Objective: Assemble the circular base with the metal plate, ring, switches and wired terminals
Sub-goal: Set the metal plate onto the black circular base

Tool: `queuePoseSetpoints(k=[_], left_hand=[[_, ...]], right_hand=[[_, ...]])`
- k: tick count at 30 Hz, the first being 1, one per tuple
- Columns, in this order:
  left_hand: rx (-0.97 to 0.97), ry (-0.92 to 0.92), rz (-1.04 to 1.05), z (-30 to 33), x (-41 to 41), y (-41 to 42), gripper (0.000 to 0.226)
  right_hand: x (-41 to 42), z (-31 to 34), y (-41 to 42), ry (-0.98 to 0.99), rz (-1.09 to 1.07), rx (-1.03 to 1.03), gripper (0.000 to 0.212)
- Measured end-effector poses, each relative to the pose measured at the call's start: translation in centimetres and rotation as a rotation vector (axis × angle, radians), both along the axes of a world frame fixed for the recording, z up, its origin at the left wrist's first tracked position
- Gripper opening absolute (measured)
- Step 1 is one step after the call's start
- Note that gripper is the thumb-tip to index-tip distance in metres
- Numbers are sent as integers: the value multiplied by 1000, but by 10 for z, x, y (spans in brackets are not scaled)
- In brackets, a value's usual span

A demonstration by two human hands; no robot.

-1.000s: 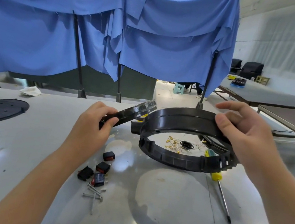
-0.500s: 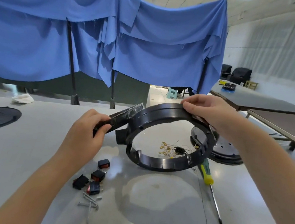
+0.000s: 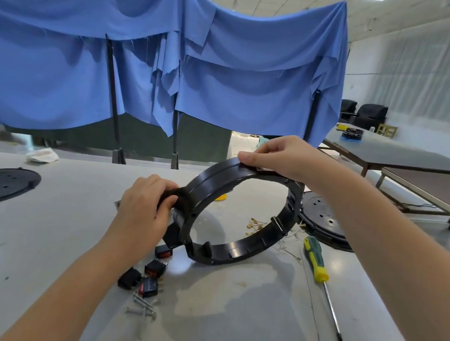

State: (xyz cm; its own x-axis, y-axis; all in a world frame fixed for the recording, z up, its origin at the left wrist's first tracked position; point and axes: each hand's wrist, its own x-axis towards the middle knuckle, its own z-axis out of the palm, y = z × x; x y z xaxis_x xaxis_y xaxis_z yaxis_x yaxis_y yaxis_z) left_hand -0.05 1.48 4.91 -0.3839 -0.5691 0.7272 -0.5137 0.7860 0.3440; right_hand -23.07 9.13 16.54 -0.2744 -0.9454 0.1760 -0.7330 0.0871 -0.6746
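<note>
The big black plastic ring (image 3: 241, 214) stands tilted on edge on the grey table (image 3: 42, 233), between my hands: right hand (image 3: 281, 155) pinches its top rim, left hand (image 3: 143, 211) grips a dark piece at its left side, nearer the small black rocker switches (image 3: 147, 273).
</note>
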Motion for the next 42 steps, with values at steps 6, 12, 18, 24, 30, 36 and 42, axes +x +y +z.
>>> queuePoseSetpoints(k=[6,12,18,24,30,36,42], left_hand=[[63,35,6,-1,4,-5,10],[84,89,63,1,6,-5,9],[101,119,87,4,9,-6,8],[104,127,73,7,8,-3,7],[108,88,-8,10,3,3,6],[152,115,-76,14,2,10,12],[192,68,-92,15,1,12,10]], right_hand=[[8,0,-6,6,8,6,46],[23,-3,-16,19,14,-32,43],[30,-4,-24,4,12,-51,43],[23,-11,-19,-46,62,-104,37],[16,-22,4,-73,80,-210,31],[27,-58,47,-97,196,-379,23],[26,-113,81,123,244,-318,32]])
